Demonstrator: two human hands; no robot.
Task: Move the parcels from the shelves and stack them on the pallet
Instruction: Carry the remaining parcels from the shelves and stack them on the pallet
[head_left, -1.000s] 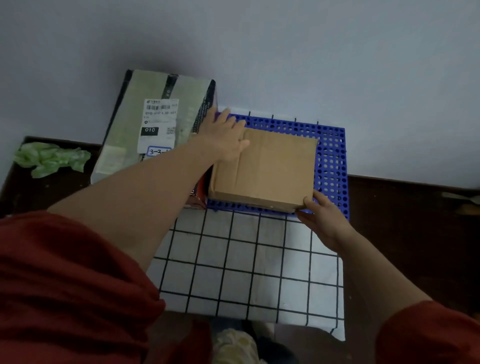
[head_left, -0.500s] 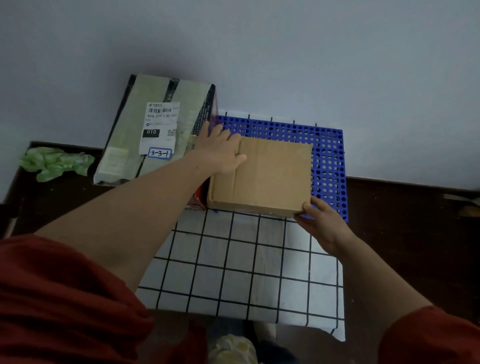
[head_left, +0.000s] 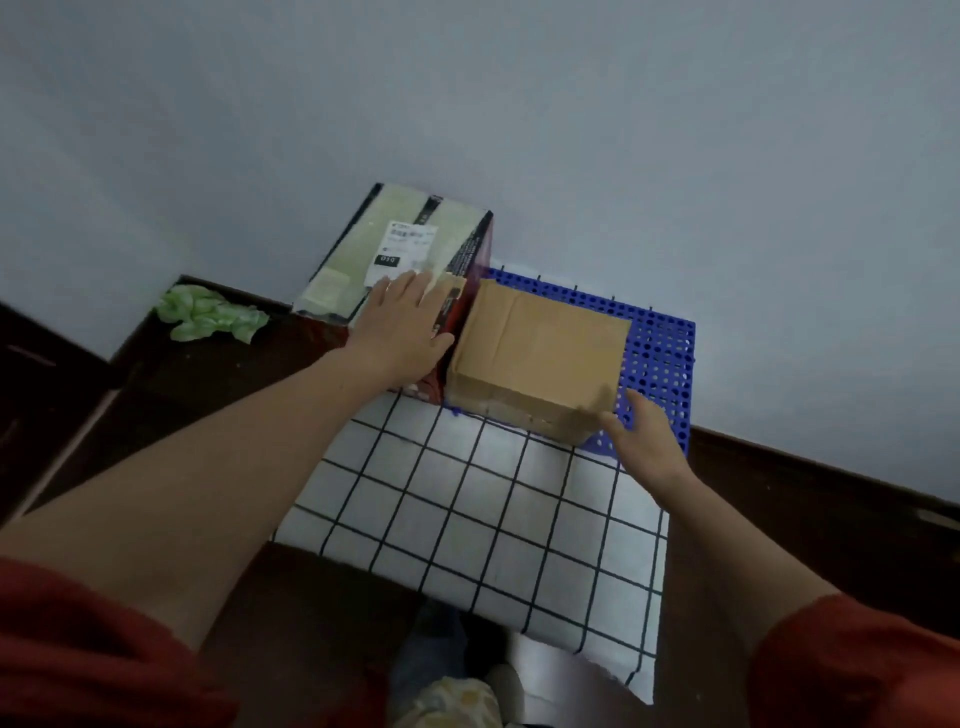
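Facing wall (head_left: 571, 130): plain grey, fills the upper half of the view.
Floor (head_left: 208, 395): dark; detail lost in low light.
Cloth (head_left: 467, 499): white with a black grid, spread in front of the pallet; its far edge runs under the parcels, its near corner is cut by the arms.
Sleeves (head_left: 78, 649): red, cropped at the bottom corners.
Pallet (head_left: 660, 353): blue, perforated, against the wall; only the right and far strips show, the rest is covered.
Tall parcel (head_left: 353, 260): taped, pale green top, dark sides, left of the box and touching it. Its base is hidden; whether it stands on the pallet cannot be told.
Box (head_left: 545, 348): brown cardboard, flat on the pallet, at its left and near side.
Left hand (head_left: 402, 325): fingers straight and spread, palm down on the near top edge of the tall parcel, thumb toward the box.
Right hand (head_left: 647, 441): fingers loosely extended, gripping nothing, at the near right corner of the box; the thumb is at the corner, contact unclear.
Bag (head_left: 208, 314): crumpled, green, on the floor left of the tall parcel.
Label (head_left: 400, 249): white, on the tall parcel; print blurred, lower edge hidden by the left hand.
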